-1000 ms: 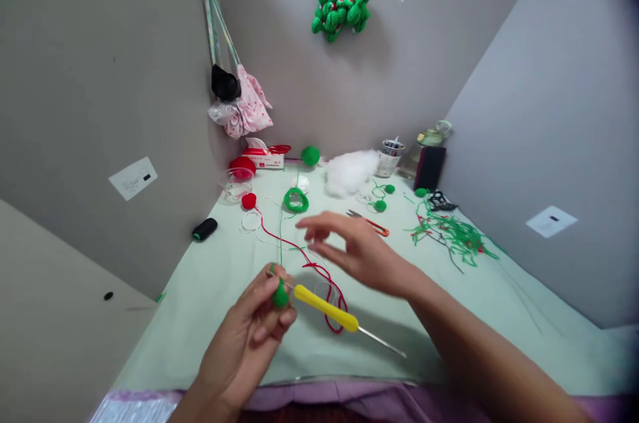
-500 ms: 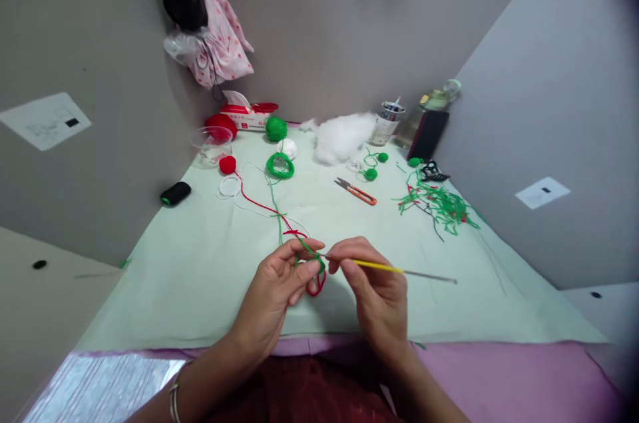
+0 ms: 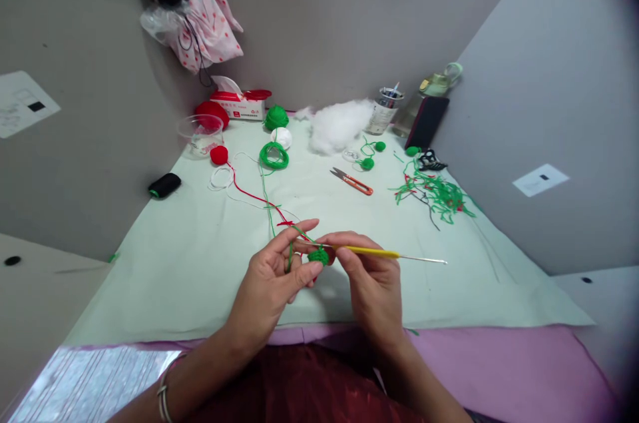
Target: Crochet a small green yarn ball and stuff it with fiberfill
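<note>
Between thumb and fingers, my left hand (image 3: 272,276) pinches a small green crochet piece (image 3: 318,256), with green yarn running over the raised index finger. My right hand (image 3: 372,283) grips a crochet hook (image 3: 372,252) by its yellow handle. One metal end of the hook meets the top of the green piece; the other points out to the right. A red yarn strand (image 3: 249,194) runs from a small red ball (image 3: 218,155) to the left hand. Green yarn also leads back to a green coil (image 3: 274,155). The stitch at the hook tip is too small to make out.
Orange thread snips (image 3: 352,181) lie beyond my hands. White stuffing (image 3: 342,126) sits at the back, near a pen can (image 3: 384,111) and a phone (image 3: 427,122). Yarn scraps (image 3: 442,196) lie to the right. A clear plastic tub (image 3: 200,138) and tissue box (image 3: 242,108) stand back left.
The view has shifted slightly, so the table appears a little higher and further left. My left index finger has lifted, and the green piece now shows more clearly beside the hook.
</note>
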`<state>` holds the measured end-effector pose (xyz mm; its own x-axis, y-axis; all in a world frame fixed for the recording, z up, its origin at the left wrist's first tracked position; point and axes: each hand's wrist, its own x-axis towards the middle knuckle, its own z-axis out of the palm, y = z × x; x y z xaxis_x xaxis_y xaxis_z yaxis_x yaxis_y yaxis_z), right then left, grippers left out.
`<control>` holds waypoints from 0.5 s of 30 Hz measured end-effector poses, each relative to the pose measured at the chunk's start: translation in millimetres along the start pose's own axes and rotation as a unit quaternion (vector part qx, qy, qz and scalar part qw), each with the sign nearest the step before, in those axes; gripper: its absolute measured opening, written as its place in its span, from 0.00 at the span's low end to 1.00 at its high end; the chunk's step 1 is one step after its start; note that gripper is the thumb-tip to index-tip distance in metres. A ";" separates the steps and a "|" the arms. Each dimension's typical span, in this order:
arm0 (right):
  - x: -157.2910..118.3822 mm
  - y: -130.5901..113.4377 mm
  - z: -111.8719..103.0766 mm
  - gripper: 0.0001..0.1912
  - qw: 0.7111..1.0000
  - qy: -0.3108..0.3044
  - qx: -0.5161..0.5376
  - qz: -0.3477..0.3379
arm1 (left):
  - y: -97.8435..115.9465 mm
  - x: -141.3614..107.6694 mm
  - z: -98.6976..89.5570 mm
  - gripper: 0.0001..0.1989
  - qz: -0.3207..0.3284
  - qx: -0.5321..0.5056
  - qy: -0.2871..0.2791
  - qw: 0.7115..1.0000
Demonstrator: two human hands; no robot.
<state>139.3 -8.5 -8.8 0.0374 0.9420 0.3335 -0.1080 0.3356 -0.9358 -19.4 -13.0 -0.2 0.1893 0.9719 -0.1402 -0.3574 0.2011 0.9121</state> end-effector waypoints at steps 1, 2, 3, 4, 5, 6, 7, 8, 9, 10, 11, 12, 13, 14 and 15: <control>-0.5 2.3 -0.1 0.06 1.000 0.010 0.017 0.018 | 0.0 0.3 -0.5 0.25 0.001 0.004 -0.001 1.000; -1.0 4.7 -0.2 0.06 0.999 0.020 0.034 0.035 | 0.1 0.5 -0.9 0.25 0.003 0.005 -0.001 1.000; -1.2 6.9 -0.3 0.06 0.997 0.027 0.052 0.051 | 0.4 0.7 -1.0 0.24 0.005 0.003 0.000 1.000; -1.1 8.6 -0.2 0.06 0.995 0.033 0.069 0.066 | 0.7 0.7 -0.9 0.23 0.007 0.000 0.003 1.000; -0.8 9.7 0.0 0.06 0.993 0.036 0.085 0.079 | 1.2 0.5 -0.8 0.22 0.009 -0.004 0.005 1.000; -0.2 9.9 0.3 0.07 0.990 0.038 0.100 0.087 | 1.7 0.3 -0.6 0.21 0.008 -0.008 0.007 1.000; 0.7 9.4 0.8 0.07 0.988 0.039 0.114 0.092 | 2.3 -0.1 -0.5 0.20 0.007 -0.012 0.009 1.000; 1.6 8.2 1.4 0.07 0.987 0.037 0.125 0.094 | 2.8 -0.5 -0.4 0.19 0.005 -0.016 0.008 1.000; 2.6 6.6 1.9 0.07 0.986 0.035 0.135 0.094 | 3.3 -0.9 -0.5 0.17 0.004 -0.020 0.007 1.000; 3.5 4.8 2.4 0.08 0.985 0.031 0.144 0.092 | 3.7 -1.2 -0.6 0.16 0.003 -0.022 0.007 1.000; 4.2 3.0 2.8 0.08 0.984 0.026 0.151 0.091 | 4.1 -1.5 -0.7 0.15 0.003 -0.023 0.007 1.000; 4.8 1.5 3.0 0.08 0.984 0.021 0.156 0.089 | 4.4 -1.7 -0.8 0.15 0.004 -0.023 0.009 1.000; 5.0 0.6 3.1 0.08 0.983 0.015 0.159 0.087 | 4.6 -1.9 -0.9 0.14 0.005 -0.022 0.011 1.000; 5.0 0.1 2.9 0.08 0.983 0.011 0.159 0.085 | 4.8 -1.9 -0.8 0.15 0.004 -0.020 0.013 1.000; 4.8 0.3 2.6 0.08 0.984 0.008 0.155 0.085 | 4.8 -1.8 -0.7 0.15 0.003 -0.019 0.014 1.000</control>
<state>136.9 -3.9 -7.1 0.0079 0.9852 0.1713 -0.4127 0.1593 -0.8968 -22.1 -13.7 4.2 0.1606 0.9762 -0.1460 -0.3938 0.1990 0.8974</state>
